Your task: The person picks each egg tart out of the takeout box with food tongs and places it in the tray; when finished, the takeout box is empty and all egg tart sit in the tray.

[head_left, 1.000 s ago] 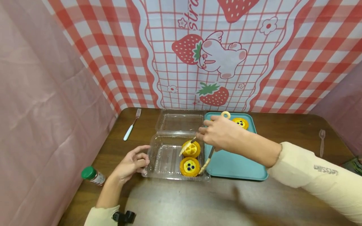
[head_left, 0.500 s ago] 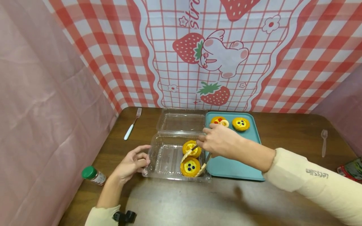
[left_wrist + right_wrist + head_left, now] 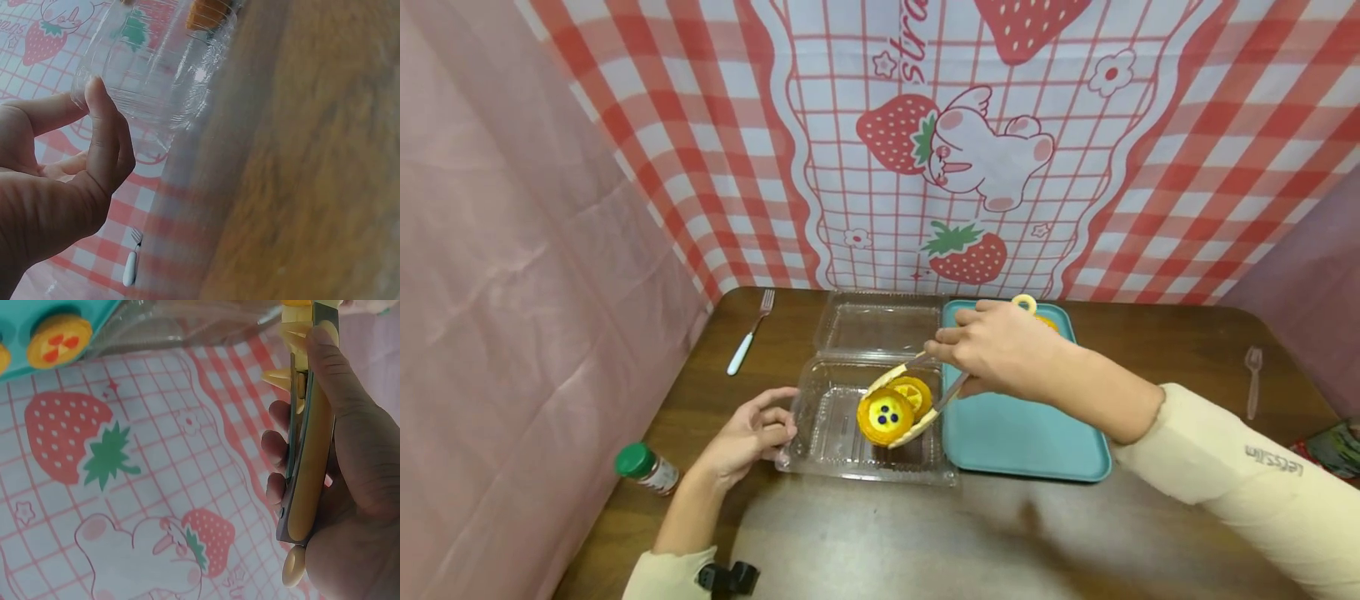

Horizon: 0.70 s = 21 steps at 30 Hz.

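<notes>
Over the clear plastic box (image 3: 850, 417) on the desk (image 3: 925, 542), the right hand (image 3: 1000, 350) has its grip closed round a pair of yellow tongs (image 3: 917, 392), fingers curled along the handles. The tong tips clamp a yellow tart with dark berries (image 3: 883, 415), held above the box's floor, just in front of a second tart (image 3: 913, 390) that sits inside the box. At the box's left edge the left hand (image 3: 748, 433) rests, fingers loosely bent with the tips touching the plastic wall, gripping nothing. Behind the box its lid (image 3: 880, 321) lies open. Just right of the box stands a teal tray (image 3: 1022, 433). Farther left lie a fork (image 3: 747, 342) and a green-capped bottle (image 3: 646, 468).
</notes>
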Each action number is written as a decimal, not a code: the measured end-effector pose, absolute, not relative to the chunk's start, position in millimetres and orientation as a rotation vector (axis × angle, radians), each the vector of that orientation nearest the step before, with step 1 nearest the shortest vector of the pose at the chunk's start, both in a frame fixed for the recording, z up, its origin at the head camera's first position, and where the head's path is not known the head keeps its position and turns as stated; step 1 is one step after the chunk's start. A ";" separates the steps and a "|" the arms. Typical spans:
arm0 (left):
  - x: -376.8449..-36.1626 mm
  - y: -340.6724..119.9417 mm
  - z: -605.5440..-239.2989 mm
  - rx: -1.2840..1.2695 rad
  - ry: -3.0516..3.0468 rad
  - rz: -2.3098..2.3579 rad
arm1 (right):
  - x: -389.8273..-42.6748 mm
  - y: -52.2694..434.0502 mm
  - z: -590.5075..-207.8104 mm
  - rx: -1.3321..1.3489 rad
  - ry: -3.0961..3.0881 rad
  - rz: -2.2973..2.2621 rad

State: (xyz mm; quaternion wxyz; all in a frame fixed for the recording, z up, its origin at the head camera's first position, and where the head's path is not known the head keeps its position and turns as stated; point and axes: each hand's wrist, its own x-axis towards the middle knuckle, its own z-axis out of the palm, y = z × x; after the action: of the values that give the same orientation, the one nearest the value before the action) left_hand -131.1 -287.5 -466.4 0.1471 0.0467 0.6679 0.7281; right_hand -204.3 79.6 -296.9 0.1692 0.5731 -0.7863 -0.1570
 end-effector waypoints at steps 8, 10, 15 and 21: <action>-130.4 -286.5 -468.1 0.130 1.949 2.071 | -203.4 87.0 -286.3 1.583 -2.260 -0.428; -129.4 -286.4 -468.4 0.123 1.950 2.070 | -203.6 90.2 -285.2 1.575 -2.275 -0.413; -128.4 -284.9 -466.6 0.111 1.955 2.074 | -205.4 104.4 -280.9 1.528 -2.328 -0.322; -129.4 -284.0 -464.0 0.116 1.950 2.077 | -207.2 128.7 -276.1 1.457 -2.377 -0.247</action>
State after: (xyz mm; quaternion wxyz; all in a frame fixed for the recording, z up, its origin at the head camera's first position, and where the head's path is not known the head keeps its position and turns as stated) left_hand -129.4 -284.0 -464.0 0.1447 0.0404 0.6768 0.7207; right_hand -207.2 128.7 -276.1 0.1703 0.5130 -0.8368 -0.0868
